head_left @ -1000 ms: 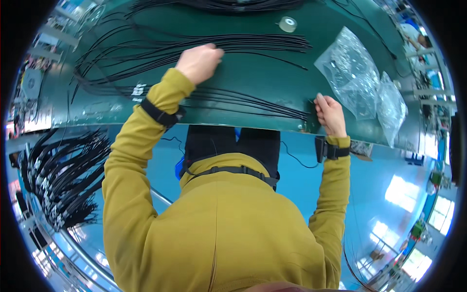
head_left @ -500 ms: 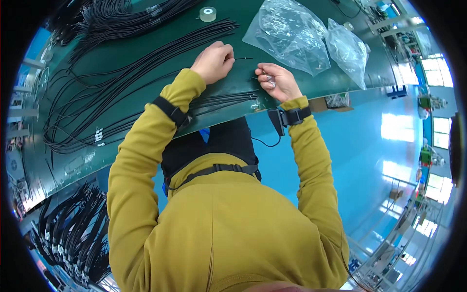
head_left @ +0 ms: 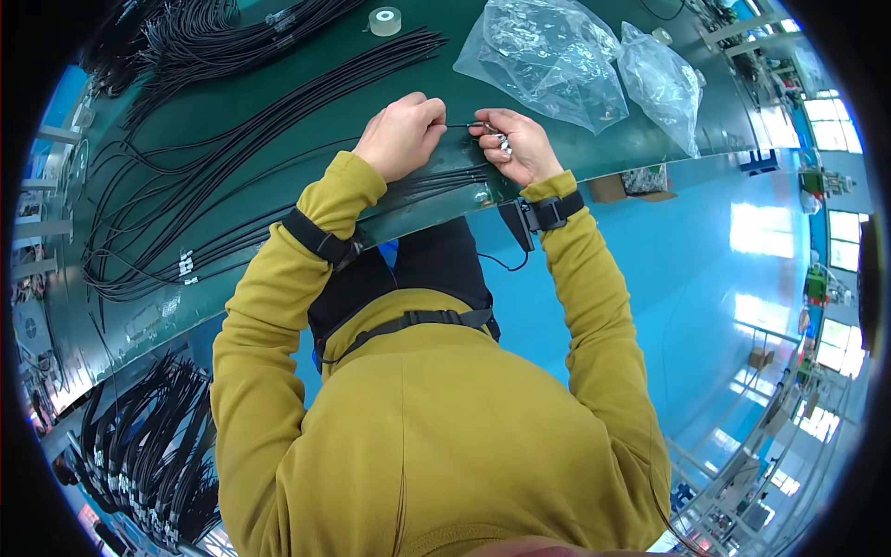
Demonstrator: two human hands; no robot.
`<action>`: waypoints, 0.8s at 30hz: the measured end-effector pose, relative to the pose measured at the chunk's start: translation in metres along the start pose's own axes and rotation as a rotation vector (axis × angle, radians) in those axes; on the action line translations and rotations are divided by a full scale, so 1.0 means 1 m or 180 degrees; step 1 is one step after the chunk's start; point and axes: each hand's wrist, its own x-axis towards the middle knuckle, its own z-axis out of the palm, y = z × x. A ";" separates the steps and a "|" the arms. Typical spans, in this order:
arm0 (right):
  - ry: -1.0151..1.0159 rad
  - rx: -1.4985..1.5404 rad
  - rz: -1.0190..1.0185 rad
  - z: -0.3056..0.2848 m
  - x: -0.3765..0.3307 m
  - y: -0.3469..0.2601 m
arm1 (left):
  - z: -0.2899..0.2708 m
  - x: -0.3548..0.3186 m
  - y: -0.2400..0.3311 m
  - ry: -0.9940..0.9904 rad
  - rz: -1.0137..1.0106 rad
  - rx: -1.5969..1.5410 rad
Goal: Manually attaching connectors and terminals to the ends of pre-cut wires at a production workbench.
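Observation:
My left hand (head_left: 401,137) is closed on a thin black cable (head_left: 458,125), pinching it near its end. That end sticks out rightward to the fingertips of my right hand (head_left: 522,150). Several small shiny metal pieces (head_left: 504,144) lie in the curled fingers of the right hand, whose thumb and forefinger meet at the cable tip. Whether a piece sits on the tip is too small to tell. Closer to me, a row of black cables (head_left: 436,184) runs along the green table (head_left: 232,200), partly hidden behind my left wrist.
A long bundle of black cables (head_left: 269,125) loops across the left of the table, with a thicker pile (head_left: 232,42) behind it. Beyond my hands are a tape roll (head_left: 384,21) and two clear plastic bags (head_left: 543,65) (head_left: 661,84). More cables (head_left: 139,446) hang at lower left.
My hands have come closer together, and the cable's end now meets the right fingertips. The right hand has turned, showing more of the metal pieces.

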 end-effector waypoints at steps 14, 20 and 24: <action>0.0306 -0.0803 -0.0508 0.020 -0.005 0.007 | 0.004 -0.005 0.012 -0.0074 0.0018 0.0536; 0.0550 -0.1125 -0.0621 0.031 -0.001 0.013 | 0.010 -0.004 0.014 -0.0126 0.0053 0.0841; 0.0553 -0.1378 -0.0729 0.042 0.000 0.023 | 0.014 -0.005 0.016 -0.0154 0.0056 0.0740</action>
